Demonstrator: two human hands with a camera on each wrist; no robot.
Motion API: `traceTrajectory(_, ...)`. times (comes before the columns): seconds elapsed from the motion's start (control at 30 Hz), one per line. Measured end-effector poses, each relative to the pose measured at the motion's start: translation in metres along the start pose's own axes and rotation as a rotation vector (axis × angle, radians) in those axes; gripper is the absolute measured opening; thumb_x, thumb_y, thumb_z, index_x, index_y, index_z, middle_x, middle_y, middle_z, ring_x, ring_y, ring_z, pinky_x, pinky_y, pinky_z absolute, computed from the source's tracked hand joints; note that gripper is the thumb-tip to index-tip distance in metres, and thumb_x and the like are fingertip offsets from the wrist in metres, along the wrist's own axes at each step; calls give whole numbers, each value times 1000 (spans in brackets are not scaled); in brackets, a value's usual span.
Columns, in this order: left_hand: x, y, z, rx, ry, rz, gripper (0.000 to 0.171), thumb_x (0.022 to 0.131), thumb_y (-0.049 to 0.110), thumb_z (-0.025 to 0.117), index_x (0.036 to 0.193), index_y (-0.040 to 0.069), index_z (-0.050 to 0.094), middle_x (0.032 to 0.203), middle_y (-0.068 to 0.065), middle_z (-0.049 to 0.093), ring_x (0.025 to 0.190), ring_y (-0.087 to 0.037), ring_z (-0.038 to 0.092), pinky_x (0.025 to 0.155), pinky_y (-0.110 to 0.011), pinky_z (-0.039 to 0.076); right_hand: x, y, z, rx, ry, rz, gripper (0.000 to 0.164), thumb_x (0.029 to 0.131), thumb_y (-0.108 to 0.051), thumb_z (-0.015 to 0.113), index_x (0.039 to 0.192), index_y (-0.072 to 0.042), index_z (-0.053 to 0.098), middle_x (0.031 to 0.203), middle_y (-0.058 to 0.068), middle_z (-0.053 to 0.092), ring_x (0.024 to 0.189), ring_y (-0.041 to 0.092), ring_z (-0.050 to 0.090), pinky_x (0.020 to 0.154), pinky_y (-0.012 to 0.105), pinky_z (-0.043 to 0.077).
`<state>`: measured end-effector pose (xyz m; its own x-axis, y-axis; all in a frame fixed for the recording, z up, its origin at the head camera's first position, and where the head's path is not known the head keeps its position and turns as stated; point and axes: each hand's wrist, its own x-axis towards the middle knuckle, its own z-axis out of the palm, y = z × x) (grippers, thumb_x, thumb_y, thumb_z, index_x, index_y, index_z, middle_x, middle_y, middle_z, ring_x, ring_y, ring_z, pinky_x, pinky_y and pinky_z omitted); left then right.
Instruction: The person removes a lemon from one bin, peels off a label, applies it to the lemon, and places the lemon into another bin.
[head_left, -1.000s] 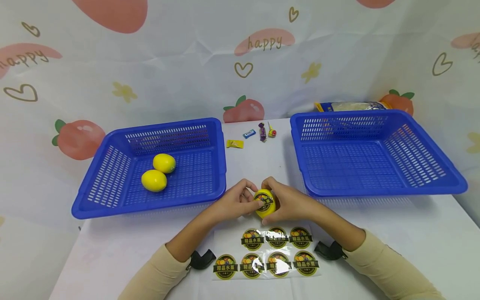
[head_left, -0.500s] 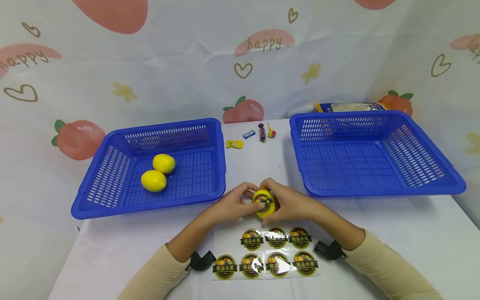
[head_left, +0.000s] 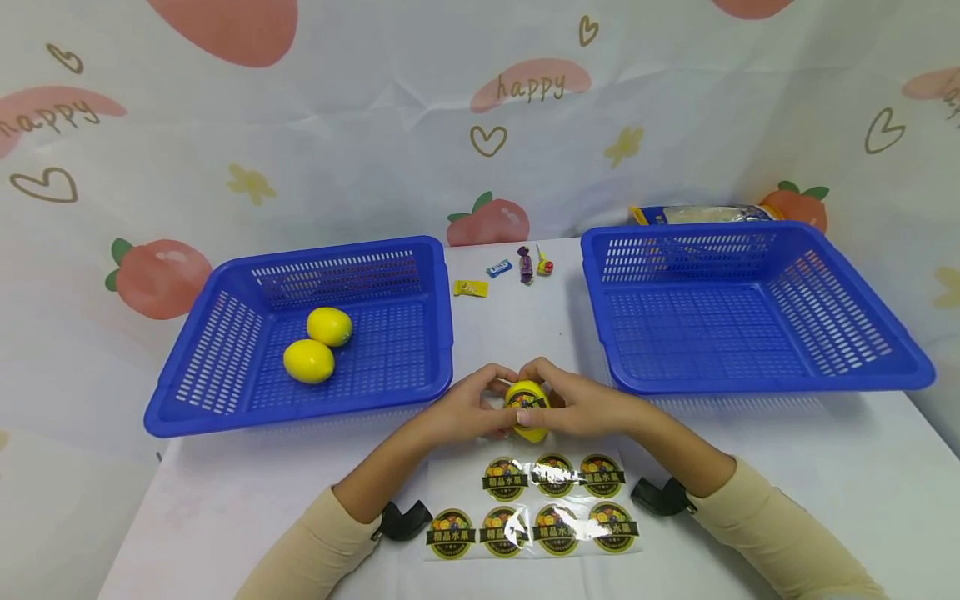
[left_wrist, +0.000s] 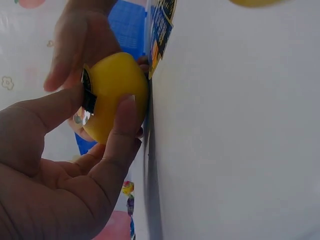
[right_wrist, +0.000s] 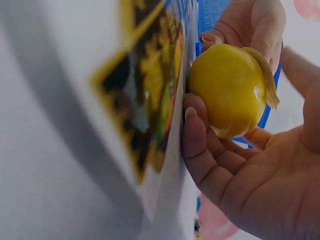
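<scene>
A yellow lemon (head_left: pixel 536 435) sits low at the table's middle, with a round dark fruit sticker (head_left: pixel 527 401) on its upper side. My left hand (head_left: pixel 467 408) holds it from the left, thumb on the sticker and fingers along the lemon's side, as the left wrist view shows. From the other side my right hand (head_left: pixel 588 406) has its fingers curled round the lemon (right_wrist: pixel 227 90). Its thumb reaches over the sticker's right part. In the right wrist view one edge of the sticker (right_wrist: pixel 270 82) stands away from the peel. Just in front lies a clear sheet of round stickers (head_left: pixel 525 496).
At the left stands a blue basket (head_left: pixel 390 400) with two lemons (head_left: pixel 309 361) in it. Another blue basket (head_left: pixel 750 385) stands at the right, a plastic packet (head_left: pixel 705 214) behind it. Several wrapped sweets, among them a yellow one (head_left: pixel 471 288), lie between the baskets.
My right thumb has moved up from the lemon's lower edge onto the sticker. The left hand stays nearly where it was, and the lemon has hardly shifted.
</scene>
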<state>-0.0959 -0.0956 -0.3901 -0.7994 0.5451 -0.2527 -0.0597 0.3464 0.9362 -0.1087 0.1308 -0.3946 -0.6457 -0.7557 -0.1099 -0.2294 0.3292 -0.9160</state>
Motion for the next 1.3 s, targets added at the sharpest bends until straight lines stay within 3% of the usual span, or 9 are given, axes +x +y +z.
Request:
traceTrajectory(0.33,1,-2,1,-12,5,-4,48,94,11,71,134,2,47,123,-19,58,76,-23,71,70,-34,59,5,2,6,-48,77,-64,27,104,-22,56,123,-7,44,102,5,61,78,18,60,68,30,52)
traceTrajectory(0.53,2,-5,1,-9,-3,-2,48,94,13,71,135,3,47,126,-19,57,78,-22,71,71,-33,58,5,2,6,-36,83,-54,27,105,-23,56,123,-7,43,106,7,60,87,19,62,77,33,53)
traceTrajectory(1.0,1,-5,0,-7,-10,6,49,94,15,72,134,4,46,126,-19,55,76,-21,70,71,-33,58,4,2,4,-32,68,-56,26,106,-18,53,125,-6,43,118,14,57,93,20,62,80,33,53)
traceTrajectory(1.3,1,-3,1,-48,-28,6,46,96,3,66,136,1,44,125,-22,53,78,-24,70,72,-36,60,2,6,1,40,43,-72,24,105,-11,52,126,-2,44,124,20,53,96,25,63,82,35,54)
